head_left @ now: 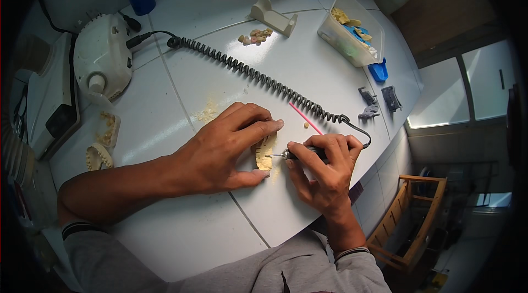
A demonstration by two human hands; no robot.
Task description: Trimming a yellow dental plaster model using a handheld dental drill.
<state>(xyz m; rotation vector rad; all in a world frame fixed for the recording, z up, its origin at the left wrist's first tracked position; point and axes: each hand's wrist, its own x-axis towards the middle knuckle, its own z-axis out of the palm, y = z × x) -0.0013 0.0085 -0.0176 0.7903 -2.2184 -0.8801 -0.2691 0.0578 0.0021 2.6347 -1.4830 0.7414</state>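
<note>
Left hand point(223, 153): fingers and thumb closed around yellow dental cast point(264, 153), pinned to white tiled bench point(181, 227); right hand point(324, 169), at 3 o'clock of cast: pen-grip closed on rotary handpiece point(305, 153), bur touching cast; step judged trimming; next calls for steady, light pressure.

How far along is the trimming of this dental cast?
Done: yellowish dust on the tiled table suggests grinding has taken place. In hand: the left hand steadies the dental cast while the right hand holds the rotary handpiece at its edge. Left: two more casts sit by the motor unit; whether finished, unclear.
</note>
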